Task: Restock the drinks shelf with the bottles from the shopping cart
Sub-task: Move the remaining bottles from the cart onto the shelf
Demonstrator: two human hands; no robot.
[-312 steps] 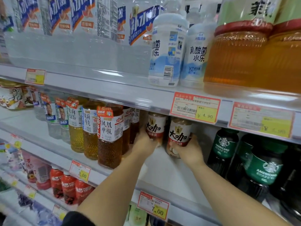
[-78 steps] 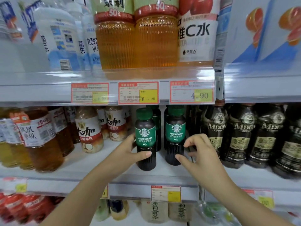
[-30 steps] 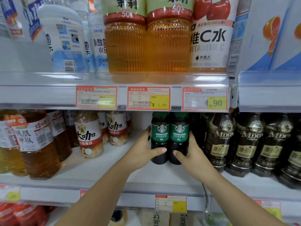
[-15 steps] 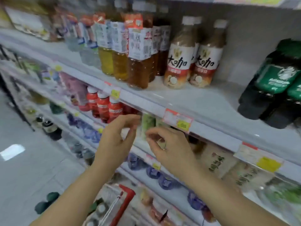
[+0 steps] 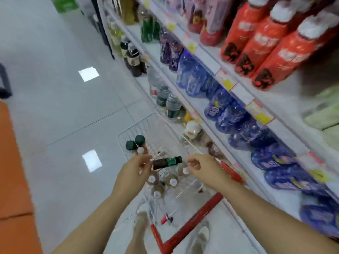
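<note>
I look down into a wire shopping cart with a red handle. A dark bottle with a green cap lies on its side in it. Two green-capped bottles stand upright at the cart's far left corner. Several brown bottles with white caps stand in the middle. My left hand hovers over the cart, fingers apart, its fingertips close to the lying bottle's base. My right hand is just right of that bottle's cap, open and holding nothing.
The drinks shelves run along the right: red bottles on top, blue bottles below, dark and clear ones lower down. Grey tiled floor lies to the left, with an orange surface at the left edge. My feet stand by the cart handle.
My view swung from the coffee shelf down to the cart. Both hands let go of the green-capped bottles on the shelf and dropped, empty, to just above the cart's bottles.
</note>
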